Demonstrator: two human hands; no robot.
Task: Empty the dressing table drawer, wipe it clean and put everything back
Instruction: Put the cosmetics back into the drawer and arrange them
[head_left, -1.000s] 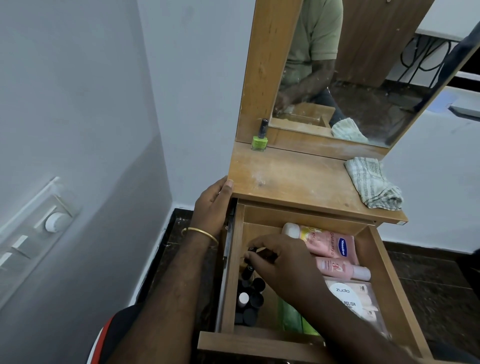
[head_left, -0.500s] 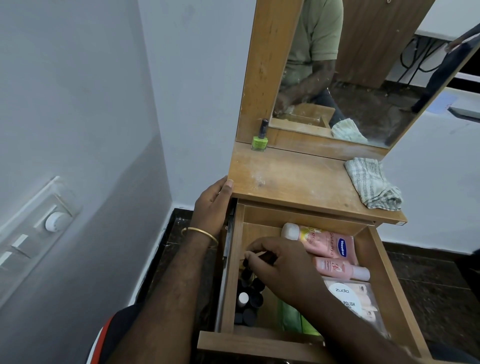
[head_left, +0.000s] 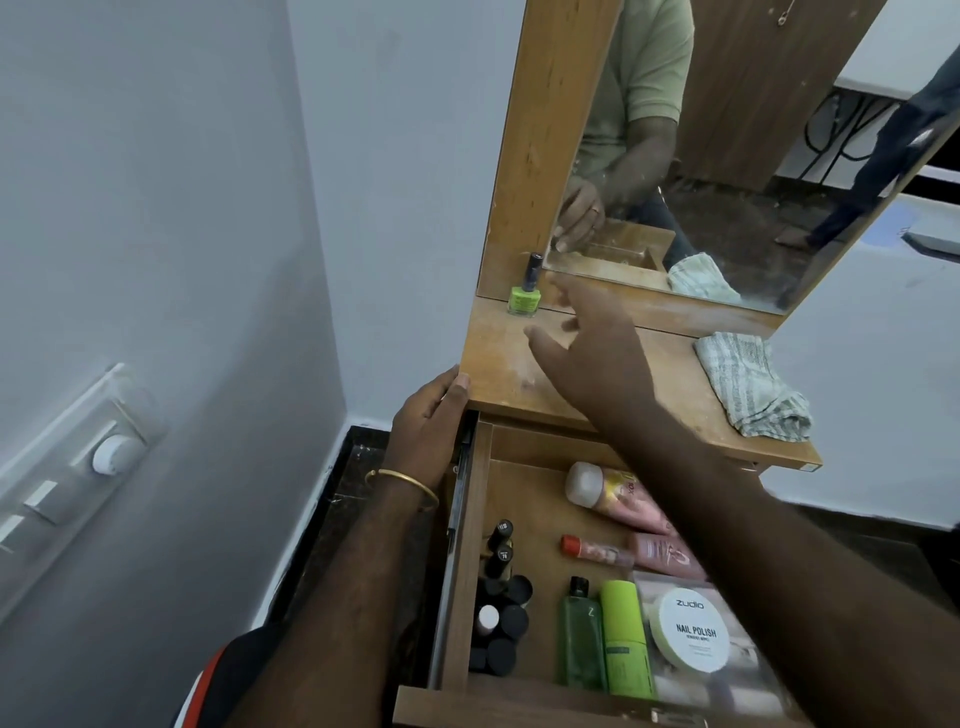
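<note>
I am reaching my right hand (head_left: 587, 343), fingers blurred so I cannot tell its grip, over the desk (head_left: 675, 384) toward the green bottle (head_left: 523, 296) at 11 o'clock; my left hand (head_left: 426, 421), fingers straight, is bracing the desk edge.

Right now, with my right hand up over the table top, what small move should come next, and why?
Probably bring the right hand back down into the open wooden drawer for another dark-capped nail polish bottle. The fingers look spread and empty, one green nail polish bottle already stands by the mirror, and the drawer is still full.
</note>
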